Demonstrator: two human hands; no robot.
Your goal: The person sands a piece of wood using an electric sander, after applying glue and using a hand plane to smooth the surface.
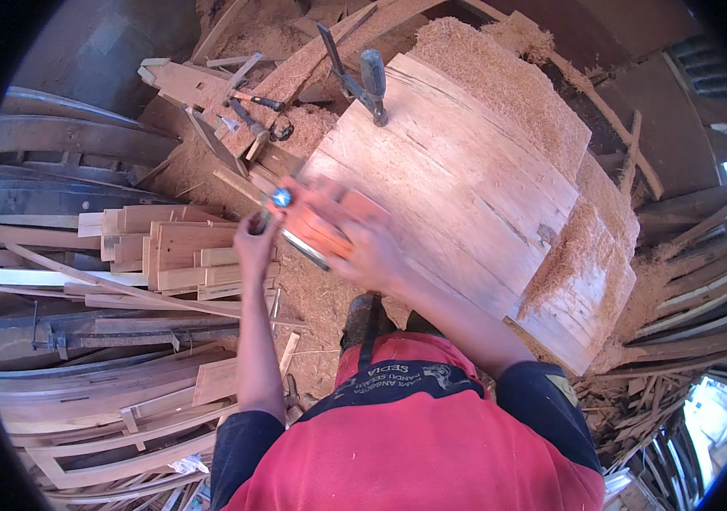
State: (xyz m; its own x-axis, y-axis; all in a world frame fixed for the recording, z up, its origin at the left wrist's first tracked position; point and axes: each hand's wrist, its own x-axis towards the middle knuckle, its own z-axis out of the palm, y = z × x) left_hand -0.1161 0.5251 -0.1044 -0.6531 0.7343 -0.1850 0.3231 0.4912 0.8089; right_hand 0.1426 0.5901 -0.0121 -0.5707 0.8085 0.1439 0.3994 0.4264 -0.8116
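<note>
An orange power planer (323,223) with a blue round part lies over the near-left edge of a pale panel of joined boards (466,170). My right hand (370,254) is wrapped round the planer's rear grip, slightly smeared by motion. Beside the planer's front end is my left hand (254,242), its fingers curled with a dark gap between thumb and finger. What sits in those fingers, if anything, I cannot make out. At the panel's far edge, a metal clamp (353,85) with a dark handle stands upright.
A hammer (249,119) and other tools lie on a timber bench (189,89) beyond the planer. Short boards (180,251) are stacked at the left, above long curved planks (100,400). Shavings (500,85) heap along the panel's far side. More timber (704,289) lines the right.
</note>
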